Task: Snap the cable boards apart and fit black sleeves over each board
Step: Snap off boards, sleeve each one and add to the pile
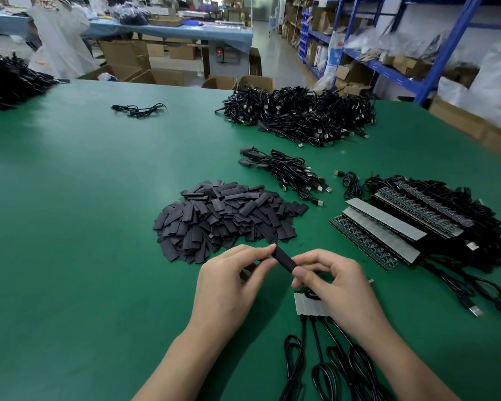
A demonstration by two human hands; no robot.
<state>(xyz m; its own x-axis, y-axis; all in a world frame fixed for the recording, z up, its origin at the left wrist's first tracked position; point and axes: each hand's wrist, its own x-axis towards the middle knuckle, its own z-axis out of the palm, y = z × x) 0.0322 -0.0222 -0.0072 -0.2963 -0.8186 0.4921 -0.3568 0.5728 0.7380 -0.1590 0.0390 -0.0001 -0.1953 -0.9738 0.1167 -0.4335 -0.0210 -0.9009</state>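
Pinching one sleeve (284,259) between both hands, we hold it just above the table (99,204) — the left hand (229,285) grips its far end with thumb and fingertips, and the right hand (340,285) curls round its near end. Under the right hand a short strip of boards (307,307) rests on the table, cables (324,369) trailing toward us. The sleeve pile (223,218) lies just beyond — board stacks (388,227) to the right.

left hand (229,287), right hand (339,285), forearms: all bare.
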